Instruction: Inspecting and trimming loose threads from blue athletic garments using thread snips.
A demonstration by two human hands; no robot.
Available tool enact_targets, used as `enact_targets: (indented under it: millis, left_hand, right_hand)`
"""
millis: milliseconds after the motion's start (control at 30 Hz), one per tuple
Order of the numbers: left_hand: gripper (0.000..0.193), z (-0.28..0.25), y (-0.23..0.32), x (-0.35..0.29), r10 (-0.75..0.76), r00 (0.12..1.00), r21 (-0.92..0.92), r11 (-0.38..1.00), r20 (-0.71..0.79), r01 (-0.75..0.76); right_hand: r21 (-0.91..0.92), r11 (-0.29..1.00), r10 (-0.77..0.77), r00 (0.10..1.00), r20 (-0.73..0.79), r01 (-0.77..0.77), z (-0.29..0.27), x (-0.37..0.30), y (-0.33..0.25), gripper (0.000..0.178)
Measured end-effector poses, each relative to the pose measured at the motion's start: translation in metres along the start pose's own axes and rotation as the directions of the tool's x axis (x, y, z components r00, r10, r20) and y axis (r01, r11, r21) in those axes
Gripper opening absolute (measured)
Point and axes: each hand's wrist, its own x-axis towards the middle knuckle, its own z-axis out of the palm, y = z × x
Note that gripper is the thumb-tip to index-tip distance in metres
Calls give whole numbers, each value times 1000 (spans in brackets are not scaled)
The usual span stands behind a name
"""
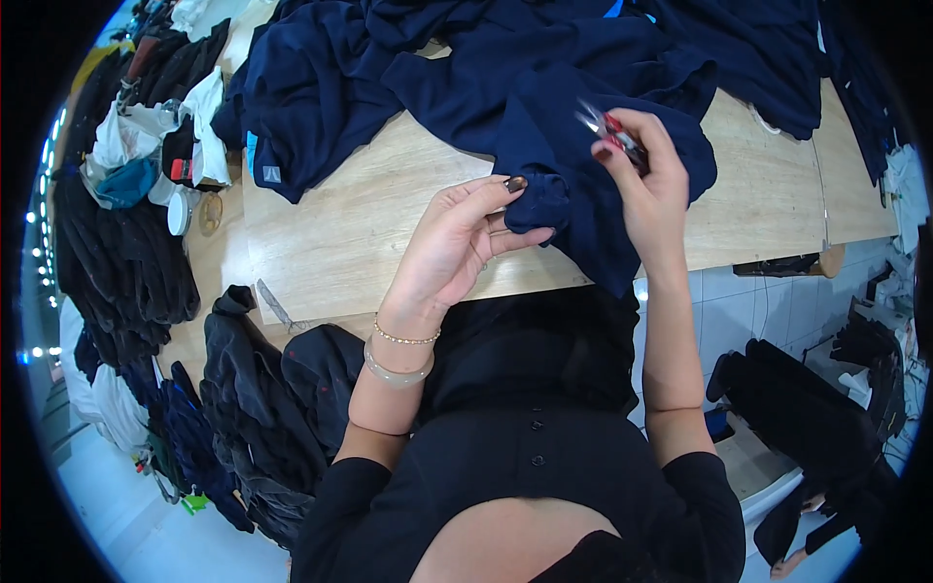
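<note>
A navy blue garment [583, 185] lies over the table's near edge in front of me. My left hand [466, 228] pinches a gathered, rounded end of its cloth between thumb and fingers. Up and to the right, my right hand [643, 160] is closed round a small pair of thread snips [595, 119]. Their pointed metal blades face up and left, above the cloth and apart from it. The fingers partly cover the handles.
More navy garments [311, 87] are heaped across the far side of the wooden table [350, 223]. Dark clothes [117, 243] pile up at the left, by a white round lid [179, 212] and a tape roll [210, 212]. Black garments [262, 408] hang over the near left edge. Another person's hand [789, 565] shows at lower right.
</note>
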Motion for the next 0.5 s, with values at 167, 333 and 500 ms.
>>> enact_targets:
  millis: [167,333,500]
  left_hand:
    - [21,0,0,1,9,1000,-97,995,24,-6]
    - [23,4,-1,3,0,1000,-108,994,12,1]
    - [23,9,-1,3,-4,1000,-77,997,23,5]
  right_hand:
    - [-279,932,-241,971,2,232,-18,-17,-14,24]
    - [-369,869,-338,940,39,328,-17,-17,-17,29]
    - [-389,842,-377,924,66,372,-11,-17,-17,32]
